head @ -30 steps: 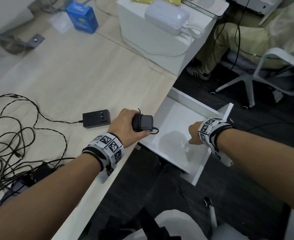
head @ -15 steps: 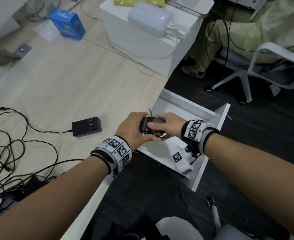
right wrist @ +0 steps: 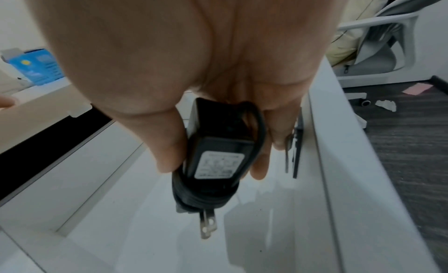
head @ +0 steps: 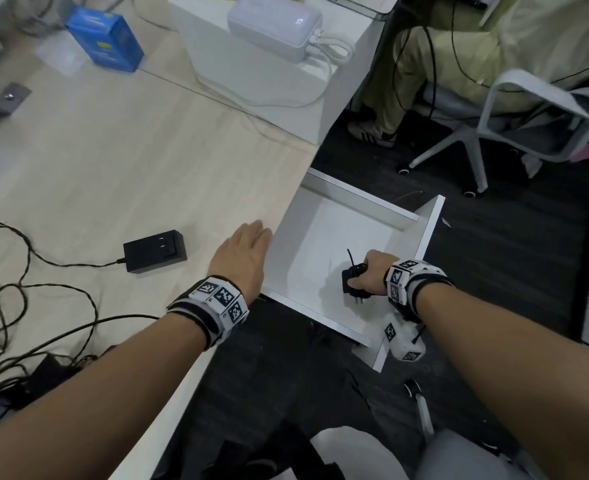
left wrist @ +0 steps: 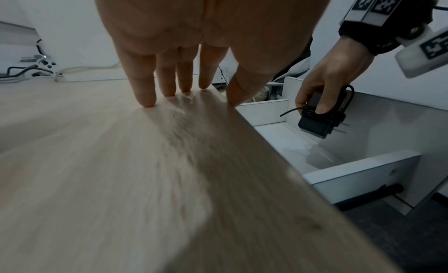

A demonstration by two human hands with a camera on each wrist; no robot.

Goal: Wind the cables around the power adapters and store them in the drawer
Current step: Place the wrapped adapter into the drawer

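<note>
Altogether two black power adapters showed. Leftmost, loose black cables (head: 19, 296) sprawled over the pale wooden desk (head: 120, 174), and one ran to the unwound black rectangular power adapter (head: 155, 250), which lay flat with its prongs up. Just right of it the left hand (head: 241, 258) lay released, straight fingers (left wrist: 145, 79) spread with the tips touching the desk near its edge. Farther right stood the single open white drawer (head: 428, 230), and inside it, above the floor, the right hand (head: 372, 275) was grasping the black cable-wound power adapter (head: 350, 280). The head view hid most of that adapter behind the knuckles; the right wrist view showed its white label, the coils round its body (right wrist: 218, 162) and two metal prongs pointing down, and the left wrist view showed a short cable end sticking out sideways.
</note>
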